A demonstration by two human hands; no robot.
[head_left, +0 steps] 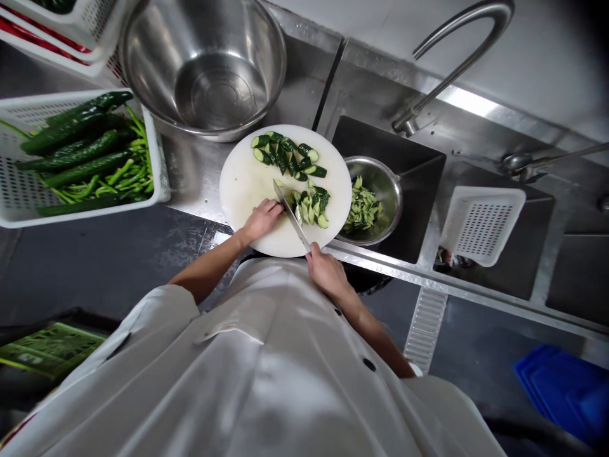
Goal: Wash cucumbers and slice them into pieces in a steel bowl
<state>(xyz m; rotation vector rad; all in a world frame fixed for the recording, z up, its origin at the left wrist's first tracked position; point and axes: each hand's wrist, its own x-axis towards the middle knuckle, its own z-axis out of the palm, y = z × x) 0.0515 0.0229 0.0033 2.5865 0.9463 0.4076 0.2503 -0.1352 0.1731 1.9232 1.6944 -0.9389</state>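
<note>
My right hand [326, 271] is wrapped round the handle of a kitchen knife [292, 219], whose blade lies slantwise over the round white cutting board [238, 184]. Close to the left side of the blade is my left hand [264, 219], its fingers curled down at the board; whatever lies under the fingertips is hidden. Thin cucumber slices [311, 206] are heaped just right of the blade. Toward the board's far side sit several thick cucumber chunks [288, 154] with dark green skin.
A metal bowl [394, 212] of cut cucumber stands in the sink [421, 190] beside the board. Behind the board is a large steel basin [221, 95]. At left, a white basket [159, 165] holds whole cucumbers and green peppers. A faucet [457, 76] arches over the sink; another white basket [485, 222] sits farther right.
</note>
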